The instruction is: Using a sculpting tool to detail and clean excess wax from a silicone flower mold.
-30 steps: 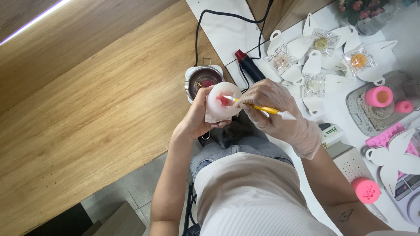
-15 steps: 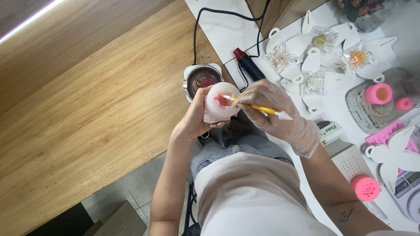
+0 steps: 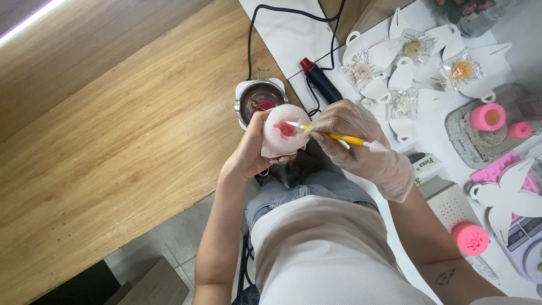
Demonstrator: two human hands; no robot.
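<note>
The left hand (image 3: 248, 155) cups a white round candle (image 3: 284, 131) with a pink flower mark on top, its fingers (image 3: 282, 161) wrapped under and around it. The gloved right hand (image 3: 353, 135) pinches a yellow-handled tool (image 3: 339, 137), fingers narrow on the shaft, the white tip touching the pink mark. Just beyond the left fingers stands a small melting pot (image 3: 258, 99) with dark red wax. Beyond the right fingers on the white worktop (image 3: 293, 39) lie a heat gun (image 3: 319, 82) and white cup-shaped cutouts (image 3: 402, 76).
</note>
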